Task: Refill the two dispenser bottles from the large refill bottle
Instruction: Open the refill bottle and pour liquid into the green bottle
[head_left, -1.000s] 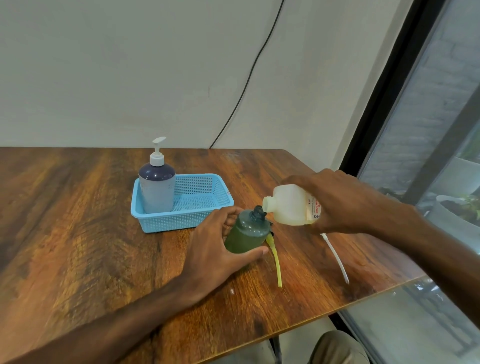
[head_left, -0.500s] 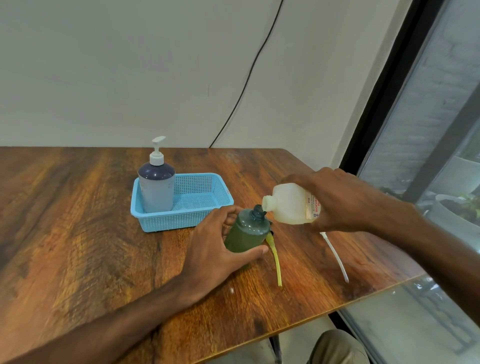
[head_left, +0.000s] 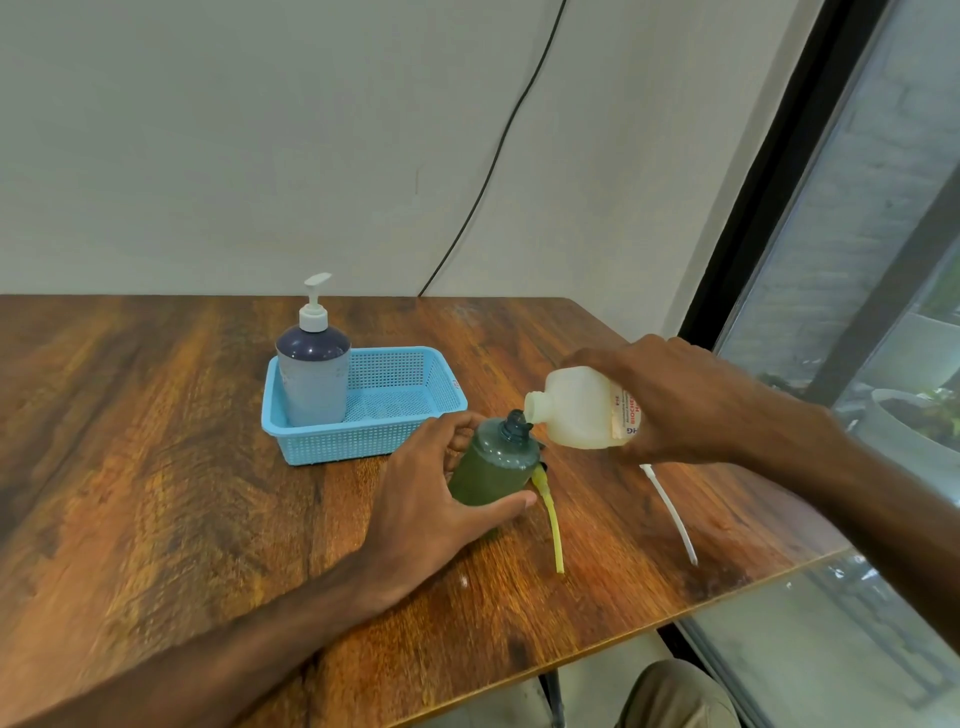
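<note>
Scarcely any movement is being recorded against the earlier frames: the large refill bottle (head_left: 576, 415) is still being held tipped, and both hands are keeping their places.

The refill bottle is being noted as translucent whitish plastic, square-shouldered with a short round neck. Pale cream liquid is being seen inside it. Its printed label is being partly covered by the right hand (head_left: 685, 400), whose fingers are being wrapped over the body from above.

The green dispenser bottle (head_left: 493, 467) is being steadied upright on the wooden table (head_left: 156, 467), towards its right edge. Its lower body is being gripped by the left hand (head_left: 426, 499), thumb in front and fingers curled behind. It is translucent and round-shouldered, with a dark open neck and cloudy green contents. The refill bottle's mouth is being held at that neck; contact cannot be told.

A grey-blue dispenser bottle (head_left: 311, 379) with a white pump is being kept upright in the left end of a light-blue perforated plastic basket (head_left: 415, 431), nearer the far edge. A yellow-green tube (head_left: 553, 525) is lying just beside the green bottle, and a white tube (head_left: 670, 509) nearer the right edge.
</note>
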